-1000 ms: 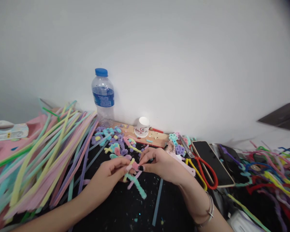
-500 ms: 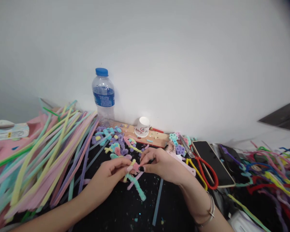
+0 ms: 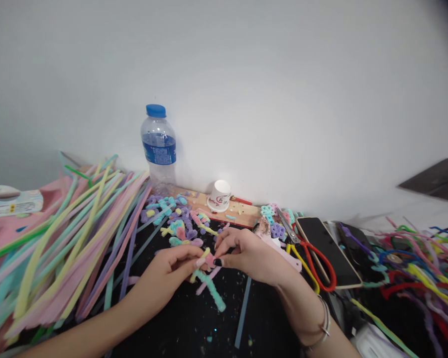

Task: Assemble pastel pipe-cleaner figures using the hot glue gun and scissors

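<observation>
A small fuzzy pipe-cleaner piece is held between both hands at the centre, with a pink middle, yellow and pink strands, and a mint twisted stem pointing down to the right. My left hand pinches it from the left. From the right, my right hand grips the pink part between thumb and index finger; the thumb has a dark nail. The fingers hide part of the pink middle. Several finished fuzzy shapes lie just behind the hands on the black surface.
Long pastel pipe cleaners spread at the left. Behind stand a bottle and a paper cup on a wooden board. Red-handled scissors, a phone and tangled bright pipe cleaners are at the right.
Both hands keep hold of the piece in nearly the same place. The right fingers have shifted slightly at the pink part, and the view has moved a little.
</observation>
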{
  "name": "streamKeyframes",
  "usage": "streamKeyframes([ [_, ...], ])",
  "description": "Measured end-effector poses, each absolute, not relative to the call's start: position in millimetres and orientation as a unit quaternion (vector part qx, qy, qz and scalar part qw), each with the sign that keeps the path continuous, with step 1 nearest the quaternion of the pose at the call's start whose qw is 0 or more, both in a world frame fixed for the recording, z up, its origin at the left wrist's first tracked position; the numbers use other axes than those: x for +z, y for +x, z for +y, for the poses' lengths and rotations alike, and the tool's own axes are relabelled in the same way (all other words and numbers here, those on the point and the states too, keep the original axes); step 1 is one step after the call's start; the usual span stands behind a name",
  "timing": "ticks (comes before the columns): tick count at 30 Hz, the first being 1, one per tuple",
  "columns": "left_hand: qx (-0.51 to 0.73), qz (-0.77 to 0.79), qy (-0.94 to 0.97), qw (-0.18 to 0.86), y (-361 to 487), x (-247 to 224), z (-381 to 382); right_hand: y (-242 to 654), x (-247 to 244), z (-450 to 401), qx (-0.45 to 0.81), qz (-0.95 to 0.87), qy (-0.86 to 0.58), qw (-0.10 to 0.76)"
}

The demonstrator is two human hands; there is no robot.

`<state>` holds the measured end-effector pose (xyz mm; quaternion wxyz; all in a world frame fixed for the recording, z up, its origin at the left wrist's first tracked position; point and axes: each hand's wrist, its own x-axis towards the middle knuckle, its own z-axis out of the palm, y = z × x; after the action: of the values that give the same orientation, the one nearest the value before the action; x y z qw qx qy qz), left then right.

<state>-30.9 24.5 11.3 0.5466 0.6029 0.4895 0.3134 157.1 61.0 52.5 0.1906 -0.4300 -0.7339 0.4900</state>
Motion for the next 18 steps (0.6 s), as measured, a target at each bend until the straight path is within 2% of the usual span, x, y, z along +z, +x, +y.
streamKeyframes([
  [11, 0.34, 0.481, 0.554, 0.589, -29, 8, 23, 158, 61, 61, 0.454, -0.744, -0.463, 0.16],
  [18, 0.399, 0.456, 0.492, 0.625, -27, 0, 22, 159, 56, 59, 0.448, -0.737, -0.471, 0.185],
])
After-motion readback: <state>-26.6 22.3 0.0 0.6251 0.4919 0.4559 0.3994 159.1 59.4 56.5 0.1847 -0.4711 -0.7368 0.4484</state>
